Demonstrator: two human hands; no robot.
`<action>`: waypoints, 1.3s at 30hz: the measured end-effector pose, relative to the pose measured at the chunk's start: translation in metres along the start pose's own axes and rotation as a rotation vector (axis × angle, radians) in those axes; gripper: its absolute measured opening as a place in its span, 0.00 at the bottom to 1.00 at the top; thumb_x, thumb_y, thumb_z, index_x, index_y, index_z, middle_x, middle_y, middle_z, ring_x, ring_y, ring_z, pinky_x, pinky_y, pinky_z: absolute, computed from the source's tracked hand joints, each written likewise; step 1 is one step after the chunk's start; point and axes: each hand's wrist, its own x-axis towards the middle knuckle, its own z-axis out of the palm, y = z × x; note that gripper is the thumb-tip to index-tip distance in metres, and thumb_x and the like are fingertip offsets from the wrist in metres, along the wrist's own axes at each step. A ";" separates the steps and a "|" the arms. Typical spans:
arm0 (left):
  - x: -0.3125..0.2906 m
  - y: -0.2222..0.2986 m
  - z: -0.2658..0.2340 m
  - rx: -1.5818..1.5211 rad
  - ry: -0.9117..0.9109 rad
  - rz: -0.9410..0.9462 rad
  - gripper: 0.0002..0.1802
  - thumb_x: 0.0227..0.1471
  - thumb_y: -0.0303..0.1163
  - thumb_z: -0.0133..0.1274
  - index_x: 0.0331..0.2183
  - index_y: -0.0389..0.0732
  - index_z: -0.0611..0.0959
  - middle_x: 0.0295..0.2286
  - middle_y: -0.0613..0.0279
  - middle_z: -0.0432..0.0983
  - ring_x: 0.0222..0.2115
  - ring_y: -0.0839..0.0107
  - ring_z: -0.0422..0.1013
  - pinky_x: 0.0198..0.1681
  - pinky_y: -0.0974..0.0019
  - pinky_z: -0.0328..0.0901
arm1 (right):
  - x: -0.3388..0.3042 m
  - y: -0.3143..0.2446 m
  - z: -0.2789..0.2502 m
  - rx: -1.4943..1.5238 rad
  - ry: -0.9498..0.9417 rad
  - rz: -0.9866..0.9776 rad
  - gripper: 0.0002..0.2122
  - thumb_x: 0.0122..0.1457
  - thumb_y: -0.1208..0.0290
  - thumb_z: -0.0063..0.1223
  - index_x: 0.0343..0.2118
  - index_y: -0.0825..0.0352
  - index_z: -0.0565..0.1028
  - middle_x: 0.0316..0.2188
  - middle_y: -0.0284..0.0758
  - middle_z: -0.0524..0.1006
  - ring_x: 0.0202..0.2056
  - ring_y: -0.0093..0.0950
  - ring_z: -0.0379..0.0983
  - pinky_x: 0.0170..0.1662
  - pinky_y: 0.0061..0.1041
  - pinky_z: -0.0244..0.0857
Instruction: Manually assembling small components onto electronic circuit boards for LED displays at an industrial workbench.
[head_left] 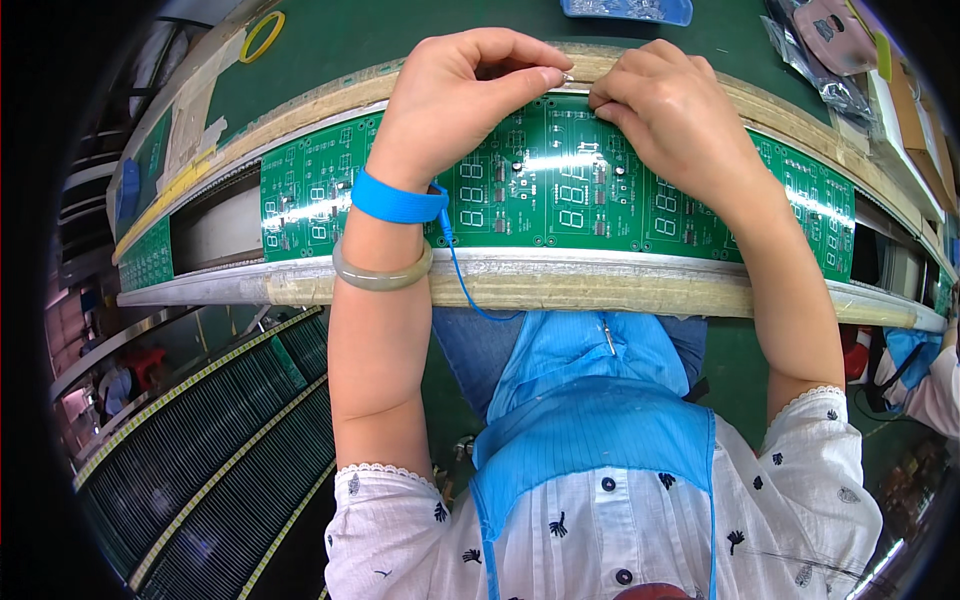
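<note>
My left hand (435,105) is closed in a pinch above the far edge of a green circuit board panel (520,205). Between its thumb and index finger is a small shiny component (567,77), too small to name exactly. My right hand (668,100) is closed too, its fingertips low at the panel's far edge; whatever they hold, if anything, is hidden. White digit outlines and small dark parts cover the panel, which rests between two rails. A blue wrist strap (398,198) with a cord and a pale bangle (382,270) circle my left arm.
Beyond the far rail (300,115) lie a blue tray (600,15) of small clear parts and a yellow ring (262,37). A pink object (838,38) sits by plastic bags, far right. Slotted black racks (220,460) stand lower left. Another person's sleeve (920,385) shows at right.
</note>
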 end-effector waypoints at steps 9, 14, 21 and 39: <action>0.000 -0.004 0.004 -0.012 0.075 0.038 0.09 0.53 0.30 0.63 0.36 0.36 0.87 0.29 0.68 0.81 0.30 0.82 0.73 0.35 0.76 0.69 | 0.004 -0.010 -0.002 -0.113 0.007 -0.069 0.03 0.54 0.74 0.57 0.31 0.64 0.80 0.31 0.33 0.76 0.41 0.36 0.72 0.47 0.36 0.64; 0.000 -0.002 0.011 0.163 0.127 0.074 0.09 0.52 0.31 0.63 0.35 0.37 0.87 0.27 0.67 0.80 0.26 0.81 0.71 0.32 0.75 0.67 | 0.003 -0.005 0.000 -0.026 -0.013 -0.013 0.04 0.55 0.74 0.56 0.32 0.65 0.79 0.32 0.34 0.77 0.42 0.37 0.72 0.46 0.37 0.64; 0.002 -0.008 0.015 0.426 0.131 0.283 0.07 0.52 0.29 0.63 0.34 0.38 0.86 0.28 0.66 0.76 0.27 0.77 0.68 0.32 0.72 0.65 | 0.000 -0.009 0.002 -0.016 0.002 0.017 0.04 0.55 0.73 0.57 0.33 0.64 0.79 0.33 0.35 0.77 0.42 0.37 0.72 0.46 0.37 0.64; 0.003 -0.006 0.031 0.683 0.085 0.337 0.04 0.47 0.33 0.62 0.28 0.44 0.87 0.27 0.61 0.77 0.34 0.57 0.72 0.41 0.56 0.66 | -0.005 0.027 0.004 0.207 0.081 0.078 0.06 0.58 0.71 0.56 0.35 0.66 0.80 0.32 0.39 0.80 0.40 0.41 0.75 0.46 0.38 0.68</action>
